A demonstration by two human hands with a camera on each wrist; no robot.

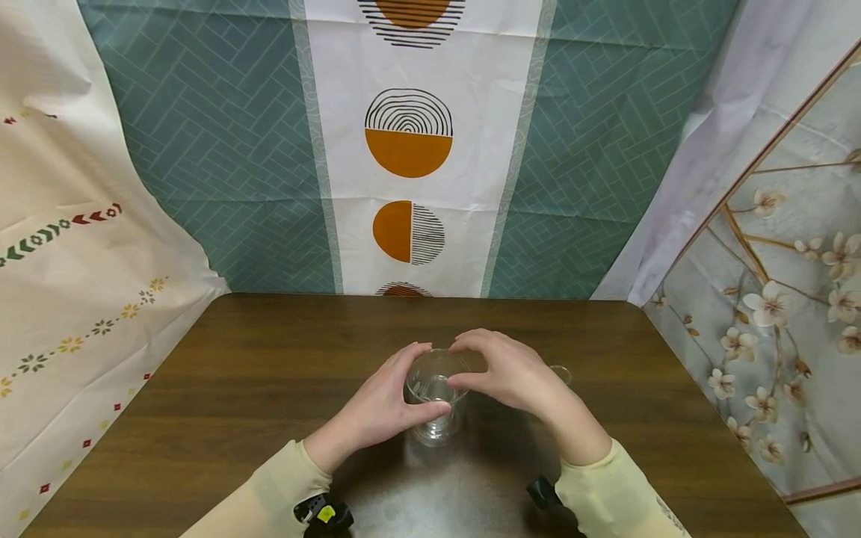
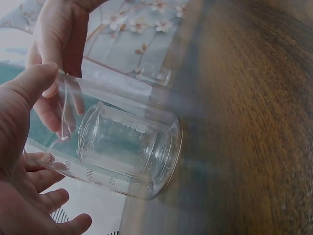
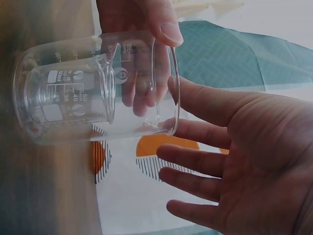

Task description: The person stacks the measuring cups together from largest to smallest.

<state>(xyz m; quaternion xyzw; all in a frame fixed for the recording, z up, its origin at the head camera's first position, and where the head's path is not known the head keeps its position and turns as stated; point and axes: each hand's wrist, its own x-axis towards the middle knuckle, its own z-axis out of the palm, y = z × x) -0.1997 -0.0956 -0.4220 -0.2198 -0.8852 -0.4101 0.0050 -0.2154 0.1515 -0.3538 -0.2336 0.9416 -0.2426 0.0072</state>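
Observation:
A large glass beaker [image 1: 430, 364] with measuring marks stands upright on the brown wooden table. Inside it sits a smaller 50 ml beaker [image 3: 73, 93], well below the outer rim. My left hand [image 1: 383, 400] grips the large beaker near its top, thumb on the near side and fingers spread round the far side. From the right, my right hand [image 1: 507, 370] holds the same rim between thumb and index finger. Its other fingers [image 3: 190, 183] extend away from the glass in the right wrist view.
Another small glass beaker [image 2: 156, 74] stands on the table, past my right hand. Behind the brown table [image 1: 235, 351] hangs a green and white patterned cloth [image 1: 222, 149]. Patterned cloths also line the left and right sides.

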